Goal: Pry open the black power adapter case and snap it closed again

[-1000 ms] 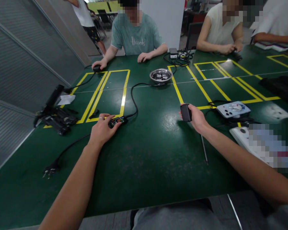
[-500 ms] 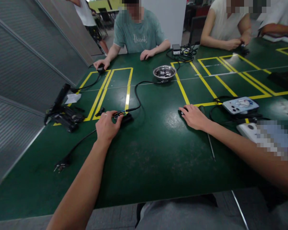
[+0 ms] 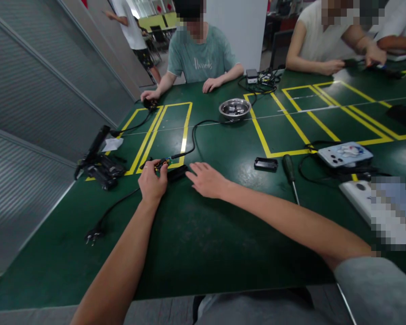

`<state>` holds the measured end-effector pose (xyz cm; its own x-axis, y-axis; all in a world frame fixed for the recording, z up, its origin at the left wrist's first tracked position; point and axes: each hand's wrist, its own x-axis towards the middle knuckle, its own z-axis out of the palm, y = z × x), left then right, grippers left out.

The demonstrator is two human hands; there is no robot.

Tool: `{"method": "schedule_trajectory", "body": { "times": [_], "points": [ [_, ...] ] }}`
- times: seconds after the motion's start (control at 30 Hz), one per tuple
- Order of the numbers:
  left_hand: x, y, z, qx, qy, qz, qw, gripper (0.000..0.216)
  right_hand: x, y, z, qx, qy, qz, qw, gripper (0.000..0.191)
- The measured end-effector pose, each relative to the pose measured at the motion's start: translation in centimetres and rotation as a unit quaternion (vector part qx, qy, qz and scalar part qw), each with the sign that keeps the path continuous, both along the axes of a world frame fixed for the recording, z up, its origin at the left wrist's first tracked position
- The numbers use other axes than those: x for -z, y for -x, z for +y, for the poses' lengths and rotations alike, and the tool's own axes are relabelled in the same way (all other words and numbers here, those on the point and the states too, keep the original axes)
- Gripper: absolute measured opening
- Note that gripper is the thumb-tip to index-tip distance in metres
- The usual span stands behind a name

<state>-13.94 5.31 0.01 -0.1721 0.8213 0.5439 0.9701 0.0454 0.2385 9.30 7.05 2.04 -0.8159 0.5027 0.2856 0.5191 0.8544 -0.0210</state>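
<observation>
My left hand is closed on a small circuit board with coloured parts and a black cable running off it. A black casing half lies just to its right. My right hand hovers flat with fingers spread beside that casing, holding nothing. Another black casing piece lies on the green table further right, next to a screwdriver.
A metal bowl with small parts sits at mid-table. A black tool pile lies left, a plug near the front left. A phone and cables lie right. People sit across the table; one's hand rests on it.
My right hand set the black casing piece down by the screwdriver, then moved left across the table to the casing beside my left hand. My left hand stayed on the circuit board.
</observation>
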Motion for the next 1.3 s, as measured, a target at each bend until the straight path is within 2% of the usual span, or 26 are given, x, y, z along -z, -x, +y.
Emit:
{"method": "schedule_trajectory", "body": {
  "times": [0.07,0.13,0.27,0.37,0.5,0.7,0.83,1.0,1.17,1.3],
  "points": [
    [0.1,0.1,-0.1,-0.004,-0.003,-0.006,1.000,0.036,0.3,3.3,0.1,-0.028,-0.004,-0.009,1.000,0.039],
    [0.1,0.2,-0.1,-0.006,-0.004,-0.010,1.000,0.036,0.4,5.2,0.4,-0.056,0.007,-0.037,0.998,0.038],
    [-0.1,0.2,-0.2,-0.007,0.003,-0.014,1.000,0.036,0.2,5.3,1.2,-0.057,0.019,-0.055,0.997,0.038],
    [-0.2,0.2,-0.3,-0.006,0.009,-0.013,1.000,0.036,0.1,3.1,1.3,-0.041,0.019,-0.050,0.998,0.038],
    [-0.5,-0.3,-0.6,0.008,0.021,-0.012,1.000,0.036,0.0,-1.5,0.1,-0.031,0.015,-0.041,0.999,0.040],
    [-1.0,-2.6,-1.3,0.069,0.046,-0.015,0.996,0.037,0.1,-9.9,-4.9,-0.030,0.034,-0.034,0.998,0.042],
    [-1.6,-4.8,-2.2,0.140,0.073,-0.011,0.987,0.036,0.1,-13.8,-8.2,-0.019,0.083,-0.021,0.996,0.046],
    [-3.1,-7.5,-3.3,0.228,0.112,0.004,0.967,0.033,-0.8,-15.7,-10.4,-0.007,0.183,0.061,0.981,0.025],
    [-4.3,-10.0,-4.5,0.277,0.109,-0.017,0.954,0.031,-0.5,-15.4,-10.6,0.002,0.149,0.092,0.985,0.027],
    [-3.9,-11.6,-5.5,0.307,0.105,-0.038,0.945,0.029,-0.1,-15.4,-10.2,-0.008,0.137,0.101,0.985,0.032]
  ]
}}
